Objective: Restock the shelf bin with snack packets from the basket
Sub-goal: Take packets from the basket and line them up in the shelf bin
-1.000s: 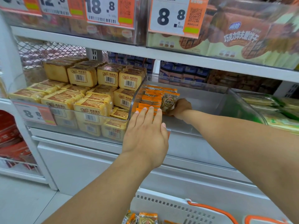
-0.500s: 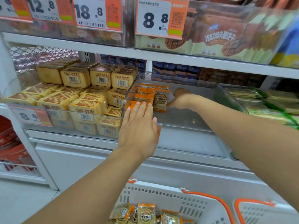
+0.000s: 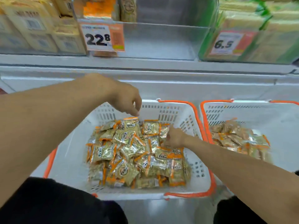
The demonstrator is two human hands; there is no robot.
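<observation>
A white basket with orange handles sits below the shelf, holding several gold-and-orange snack packets. My left hand hangs over the basket's far side. Its fingers point down, just above an upright packet, and hold nothing. My right hand is down in the pile at the right, fingers curled round a packet there. The clear shelf bin stands above with a 22.8 price tag. A few packets lie in its left corner.
A second white basket with similar packets stands to the right. Yellow boxed goods fill the bin on the left, and green-wrapped packs fill the one on the right behind a 6.5 tag. A white shelf ledge runs between the bins and baskets.
Both hands have left the shelf bin and come down to the basket. The view has dropped from the shelf to the basket, and my right hand now reaches into the pile.
</observation>
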